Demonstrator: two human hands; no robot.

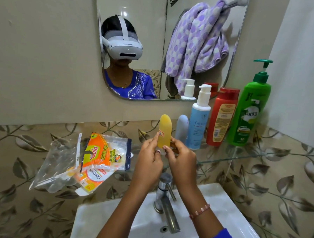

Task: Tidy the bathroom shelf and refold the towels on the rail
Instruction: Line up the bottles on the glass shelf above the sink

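Note:
Both hands hold a small yellow bottle (164, 130) upright above the glass shelf (223, 158). My left hand (149, 155) pinches its left side near a small label. My right hand (181, 158) grips its lower right side. Right of it on the shelf stand a pale blue roll-on (182, 128), a white and blue pump bottle (198, 121), a red bottle (221, 116) and a green Vatika pump bottle (249, 109). On the shelf's left end lie an orange scrub pad packet (105, 152), a clear plastic bag (59, 161) and a Centrum carton (93, 179). A purple dotted towel (196, 41) shows in the mirror, bunched on a rail.
A white sink (111, 216) with a chrome tap (166, 201) sits directly below my hands. The mirror (146, 72) hangs above the shelf. A white wall or door closes the right side. Leaf-patterned tiles cover the wall behind the shelf.

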